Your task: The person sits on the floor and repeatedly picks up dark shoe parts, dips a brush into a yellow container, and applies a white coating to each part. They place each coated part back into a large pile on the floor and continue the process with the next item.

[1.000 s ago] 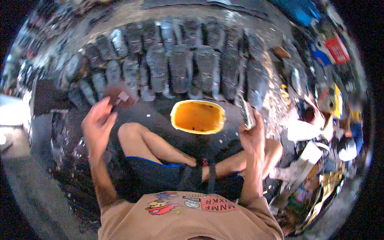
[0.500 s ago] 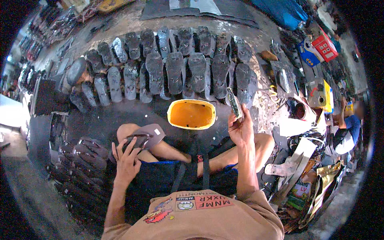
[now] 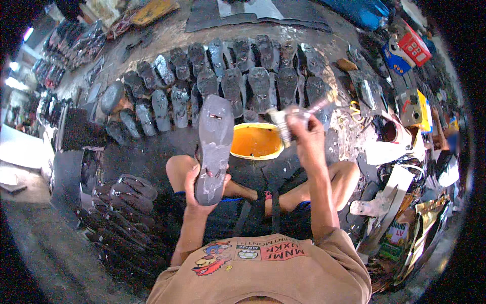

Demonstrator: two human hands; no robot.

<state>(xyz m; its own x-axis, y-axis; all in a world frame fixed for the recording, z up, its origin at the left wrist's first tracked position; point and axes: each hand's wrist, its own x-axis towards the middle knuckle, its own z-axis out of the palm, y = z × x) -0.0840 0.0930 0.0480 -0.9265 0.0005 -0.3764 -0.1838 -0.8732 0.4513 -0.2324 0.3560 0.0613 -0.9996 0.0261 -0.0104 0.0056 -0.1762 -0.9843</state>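
Swung inward since the earlier frame, the left hand (image 3: 192, 195) grips a long grey foam-like sandal sole (image 3: 215, 144) near its lower end, left of a yellow-rimmed oblong tub (image 3: 255, 157), the right hand (image 3: 309, 137) grasps a blurred pale-headed tool (image 3: 280, 126), and keeping the sole steady seems wise

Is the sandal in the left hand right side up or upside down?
Upside down: the sandal shows its grey underside, with no strap crossing it.

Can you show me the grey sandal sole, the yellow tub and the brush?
Grey sandal sole (image 3: 214, 147), head view: middle of the face turned toward the camera.
Yellow tub (image 3: 257, 157), head view: its near rim.
Brush (image 3: 280, 126), head view: its pale, blurred head.
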